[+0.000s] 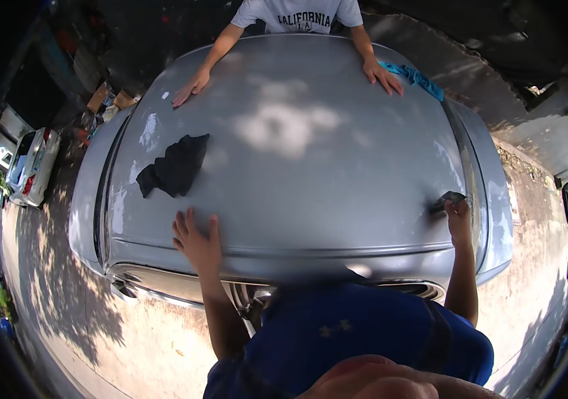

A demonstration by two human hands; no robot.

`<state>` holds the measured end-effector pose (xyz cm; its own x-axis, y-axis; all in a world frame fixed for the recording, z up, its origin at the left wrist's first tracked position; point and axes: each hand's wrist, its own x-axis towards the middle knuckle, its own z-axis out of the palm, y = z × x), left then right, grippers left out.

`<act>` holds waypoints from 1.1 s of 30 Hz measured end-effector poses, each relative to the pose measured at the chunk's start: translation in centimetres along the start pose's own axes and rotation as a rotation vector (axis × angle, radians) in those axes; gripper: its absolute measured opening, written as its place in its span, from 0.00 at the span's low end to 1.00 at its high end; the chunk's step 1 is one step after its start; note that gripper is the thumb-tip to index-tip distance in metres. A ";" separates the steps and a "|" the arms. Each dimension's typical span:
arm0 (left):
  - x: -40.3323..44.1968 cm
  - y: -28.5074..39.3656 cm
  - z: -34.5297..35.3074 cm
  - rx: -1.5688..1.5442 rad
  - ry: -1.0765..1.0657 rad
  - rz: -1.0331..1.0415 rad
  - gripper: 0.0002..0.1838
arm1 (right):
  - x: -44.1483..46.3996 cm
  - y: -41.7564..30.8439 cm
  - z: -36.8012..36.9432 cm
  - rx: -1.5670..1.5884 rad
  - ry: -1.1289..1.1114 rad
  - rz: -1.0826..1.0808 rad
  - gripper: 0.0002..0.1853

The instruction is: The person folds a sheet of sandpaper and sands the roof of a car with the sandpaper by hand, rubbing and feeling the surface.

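Note:
A grey car roof (324,213) spreads out in front of me. My left hand (199,245) rests on it near the close edge, fingers spread and holding nothing. Just beyond that hand lies a crumpled black cloth (176,166), flat on the roof. Near the right side of the roof, my right hand (458,218) is closed on a small dark cloth-like piece (453,197). That piece is partly smeared by motion, so its exact kind is unclear.
Across the roof, a person in a white printed shirt (304,16) has both hands on the far part. A blue cloth (417,78) lies at the far right roof edge. A white car (33,166) is parked at left; boxes (100,98) stand behind.

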<state>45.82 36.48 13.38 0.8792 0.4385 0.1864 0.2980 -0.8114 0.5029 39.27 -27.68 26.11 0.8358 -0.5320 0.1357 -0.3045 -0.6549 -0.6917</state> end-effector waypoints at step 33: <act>0.5 -2.0 2.0 0.038 0.109 0.092 0.38 | -4.8 -6.6 5.6 -0.437 -0.682 -0.890 0.28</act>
<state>46.40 37.51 10.81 0.8587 0.3990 0.3216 0.2333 -0.8631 0.4478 39.84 -17.78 26.02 0.8611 0.5059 -0.0505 0.4830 -0.8450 -0.2294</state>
